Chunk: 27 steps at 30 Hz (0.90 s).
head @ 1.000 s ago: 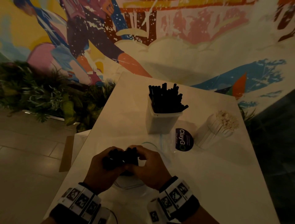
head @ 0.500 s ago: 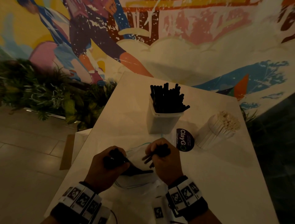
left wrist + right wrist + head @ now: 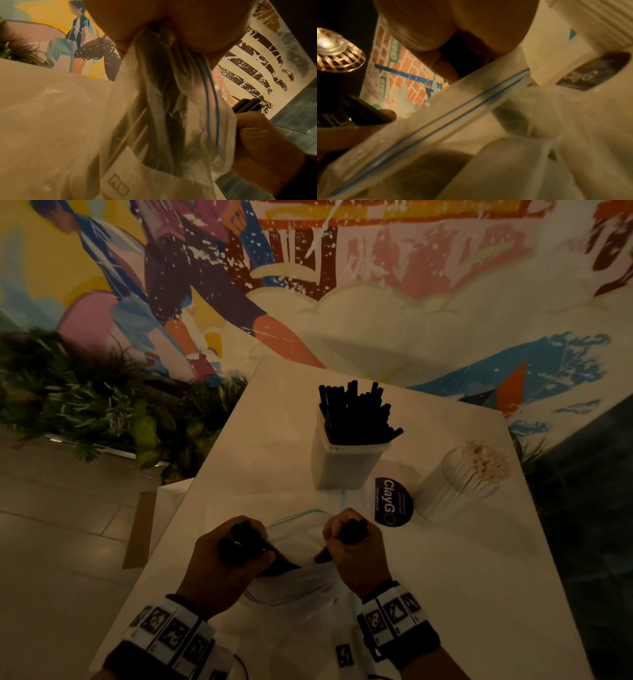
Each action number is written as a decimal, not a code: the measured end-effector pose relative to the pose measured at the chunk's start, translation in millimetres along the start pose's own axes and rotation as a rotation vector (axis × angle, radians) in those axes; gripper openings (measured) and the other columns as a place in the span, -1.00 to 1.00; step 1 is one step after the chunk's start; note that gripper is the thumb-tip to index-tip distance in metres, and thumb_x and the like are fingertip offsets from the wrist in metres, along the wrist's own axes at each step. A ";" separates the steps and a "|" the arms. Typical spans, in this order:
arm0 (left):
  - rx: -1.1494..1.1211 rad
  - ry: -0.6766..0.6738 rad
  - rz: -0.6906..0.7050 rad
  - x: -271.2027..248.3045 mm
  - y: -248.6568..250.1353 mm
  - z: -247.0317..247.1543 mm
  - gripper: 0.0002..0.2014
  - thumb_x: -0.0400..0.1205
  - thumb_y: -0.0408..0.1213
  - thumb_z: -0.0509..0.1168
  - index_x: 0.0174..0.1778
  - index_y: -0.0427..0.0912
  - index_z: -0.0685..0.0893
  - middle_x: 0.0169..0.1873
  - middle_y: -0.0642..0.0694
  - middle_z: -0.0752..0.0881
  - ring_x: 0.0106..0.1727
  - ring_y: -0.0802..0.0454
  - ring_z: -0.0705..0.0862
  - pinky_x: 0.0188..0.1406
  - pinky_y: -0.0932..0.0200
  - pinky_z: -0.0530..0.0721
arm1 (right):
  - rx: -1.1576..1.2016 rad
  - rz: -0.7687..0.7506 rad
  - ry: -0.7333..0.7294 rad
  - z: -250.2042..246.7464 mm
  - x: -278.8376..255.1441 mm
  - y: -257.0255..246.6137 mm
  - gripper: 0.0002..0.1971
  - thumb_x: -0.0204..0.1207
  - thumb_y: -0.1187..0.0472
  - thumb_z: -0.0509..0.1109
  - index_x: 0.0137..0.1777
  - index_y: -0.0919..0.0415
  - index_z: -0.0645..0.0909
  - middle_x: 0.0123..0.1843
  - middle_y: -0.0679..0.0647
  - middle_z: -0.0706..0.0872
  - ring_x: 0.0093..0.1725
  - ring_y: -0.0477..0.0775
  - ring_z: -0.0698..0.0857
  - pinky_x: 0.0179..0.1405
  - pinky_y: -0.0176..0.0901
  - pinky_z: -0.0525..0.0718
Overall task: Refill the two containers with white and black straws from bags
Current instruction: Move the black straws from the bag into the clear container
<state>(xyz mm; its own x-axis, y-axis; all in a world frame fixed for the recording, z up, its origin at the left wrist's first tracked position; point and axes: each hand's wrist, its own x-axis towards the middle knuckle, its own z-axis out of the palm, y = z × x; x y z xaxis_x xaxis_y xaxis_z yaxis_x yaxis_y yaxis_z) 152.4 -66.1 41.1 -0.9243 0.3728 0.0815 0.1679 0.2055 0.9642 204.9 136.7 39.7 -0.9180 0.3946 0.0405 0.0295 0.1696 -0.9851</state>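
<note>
The left hand [image 3: 219,563] curls its fingers around a bundle of black plastic straws [image 3: 245,544] whose lower ends sit inside a clear zip-top plastic bag [image 3: 291,587]. The right hand [image 3: 356,553] grips a smaller bunch of black straws [image 3: 352,530] above the bag mouth. Both work near the white table's [image 3: 445,594] near edge. Toward its far edge a translucent square tub [image 3: 342,467] stands packed with black straws; right of it a white ribbed cup [image 3: 452,491] holds white straws [image 3: 486,462], a dark round sticker [image 3: 392,501] between them.
</note>
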 end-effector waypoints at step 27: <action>0.014 0.008 0.026 -1.2 -0.2 -2.5 -0.74 0.20 0.01 0.40 -0.25 0.02 0.65 -0.21 0.04 0.72 -0.17 0.16 0.69 -0.25 0.42 0.63 | 0.395 -0.696 0.022 -63.9 30.8 -178.2 -0.69 0.33 0.42 0.43 -0.36 -0.06 0.56 -0.22 0.09 0.71 -0.23 0.16 0.67 -0.09 0.02 0.65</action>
<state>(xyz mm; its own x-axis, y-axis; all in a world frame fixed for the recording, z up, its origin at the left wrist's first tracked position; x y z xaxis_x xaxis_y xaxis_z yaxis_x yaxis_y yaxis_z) 152.6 -68.9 41.4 -0.9224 0.3707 0.1089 0.1968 0.2085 0.9580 196.6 176.4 227.1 -0.6661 0.3342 0.6668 -0.6931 0.0529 -0.7189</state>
